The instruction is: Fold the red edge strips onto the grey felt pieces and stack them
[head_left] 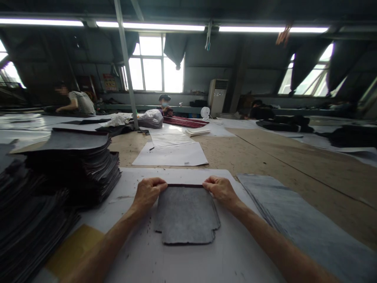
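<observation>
A grey cut fabric panel, notched at its two near corners, lies before me, with the edges of other layers showing beneath it. Along its far edge runs a dark folded strip. My left hand pinches the far left corner between thumb and fingers. At the far right corner, my right hand pinches the panel the same way. White paper covers the table under the panel and both forearms.
Tall stacks of dark grey panels stand on the left, beside a yellow sheet. Long grey sheets lie on the right. Beyond are a white sheet, a metal pole, a small white fan and people at the far tables.
</observation>
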Available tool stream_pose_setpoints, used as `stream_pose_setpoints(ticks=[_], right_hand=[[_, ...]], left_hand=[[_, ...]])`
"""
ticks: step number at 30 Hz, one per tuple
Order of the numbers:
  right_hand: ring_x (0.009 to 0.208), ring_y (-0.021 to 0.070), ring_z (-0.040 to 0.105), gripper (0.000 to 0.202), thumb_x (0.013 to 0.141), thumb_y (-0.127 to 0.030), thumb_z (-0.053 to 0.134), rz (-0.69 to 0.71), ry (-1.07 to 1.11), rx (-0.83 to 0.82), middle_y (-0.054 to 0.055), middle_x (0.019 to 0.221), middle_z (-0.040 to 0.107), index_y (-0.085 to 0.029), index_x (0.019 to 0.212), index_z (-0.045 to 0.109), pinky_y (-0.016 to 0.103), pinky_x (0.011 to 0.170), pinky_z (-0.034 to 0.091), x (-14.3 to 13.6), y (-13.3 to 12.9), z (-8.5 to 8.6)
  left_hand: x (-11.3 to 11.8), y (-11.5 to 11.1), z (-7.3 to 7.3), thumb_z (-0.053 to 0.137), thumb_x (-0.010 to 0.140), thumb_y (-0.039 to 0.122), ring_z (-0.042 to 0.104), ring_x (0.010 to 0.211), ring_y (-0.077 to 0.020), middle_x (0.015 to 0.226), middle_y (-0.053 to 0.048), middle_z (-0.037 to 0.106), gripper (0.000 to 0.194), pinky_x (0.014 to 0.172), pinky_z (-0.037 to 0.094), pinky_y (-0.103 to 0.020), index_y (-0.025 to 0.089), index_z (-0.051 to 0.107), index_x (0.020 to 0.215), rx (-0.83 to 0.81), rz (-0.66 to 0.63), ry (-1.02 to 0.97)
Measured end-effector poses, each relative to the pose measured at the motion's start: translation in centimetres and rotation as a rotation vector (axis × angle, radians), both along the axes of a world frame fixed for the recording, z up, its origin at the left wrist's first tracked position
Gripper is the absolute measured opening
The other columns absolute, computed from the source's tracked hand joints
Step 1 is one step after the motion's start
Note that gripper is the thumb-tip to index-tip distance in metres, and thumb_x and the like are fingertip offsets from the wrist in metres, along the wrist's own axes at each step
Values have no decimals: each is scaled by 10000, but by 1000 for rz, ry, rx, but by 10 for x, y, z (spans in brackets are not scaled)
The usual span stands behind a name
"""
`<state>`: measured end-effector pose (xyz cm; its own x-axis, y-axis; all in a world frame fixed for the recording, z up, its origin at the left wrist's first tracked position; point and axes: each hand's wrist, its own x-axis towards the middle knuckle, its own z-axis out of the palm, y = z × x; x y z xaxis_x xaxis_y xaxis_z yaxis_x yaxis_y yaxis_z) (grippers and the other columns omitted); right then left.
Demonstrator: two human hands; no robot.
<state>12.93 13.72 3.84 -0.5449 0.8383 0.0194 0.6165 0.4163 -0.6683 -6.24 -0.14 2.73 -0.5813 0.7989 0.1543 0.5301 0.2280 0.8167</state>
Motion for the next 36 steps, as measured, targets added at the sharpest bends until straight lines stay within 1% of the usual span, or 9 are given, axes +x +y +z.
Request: stream_pose_setpoints(ticks=[5,13,17,19,21,23,25,31,36], right_hand=[[816,135,564,211,865,-334,498,-74,-95,174,31,890,592,-142,883,582,334,751,466,-3,-7,-5],[781,127,569,217,869,-335,493,-73,-130,302,24,856,594,-136,871,579,328,738,469,-5,-5,-12],[858,149,558,212,866,-326,496,-84,-111,388,42,932,584,-135,917,573,360,783,456,-6,-6,-16],[902,159,547,211,869,-321,491,-89,-120,425,51,982,575,-142,947,570,372,806,448,-5,-9,-17],[916,158,542,207,873,-320,485,-68,-146,451,54,1013,569,-155,966,570,366,808,450,-4,-11,-19],[921,160,542,212,871,-317,488,-40,-175,472,54,1026,564,-156,986,565,363,800,454,-4,-11,-21],[931,165,539,218,869,-317,492,-22,-199,489,55,1033,560,-155,998,561,363,794,457,-5,-10,-23],[945,179,535,226,854,-306,515,1,-221,494,61,1032,556,-131,989,558,373,785,458,18,-30,-12],[889,137,542,93,811,-188,535,44,-198,509,15,881,607,-175,841,622,269,778,435,114,-74,6]], left_hand=[[6,1,-6,568,814,283,579,855,-158,845,-26,639,158,842,434,-370,141,637,823,-23,65,175],[7,4,-14,517,794,264,608,767,-146,804,3,649,182,772,459,-256,244,697,814,-54,144,380],[16,3,-8,439,809,228,583,925,-218,1020,-77,616,298,858,437,-345,178,644,1020,-43,176,519],[27,2,-7,428,815,243,490,1107,-247,1202,-85,536,365,972,356,-388,173,572,1143,1,77,579],[39,3,-12,448,821,330,377,1232,-237,1318,-35,455,417,1048,273,-386,214,511,1216,39,-138,651],[47,6,-22,407,839,452,286,1296,-243,1401,-38,344,545,1078,223,-418,200,377,1321,22,-374,821],[49,10,-34,329,862,487,257,1313,-239,1414,-20,312,547,1074,229,-438,225,335,1342,-72,-503,900],[35,16,-48,310,850,475,252,1315,-233,1426,13,262,531,1065,252,-429,274,325,1341,-145,-600,999],[35,12,-46,316,850,435,230,1319,-278,1435,1,245,478,1052,161,-532,325,364,1313,-135,-607,1054]])
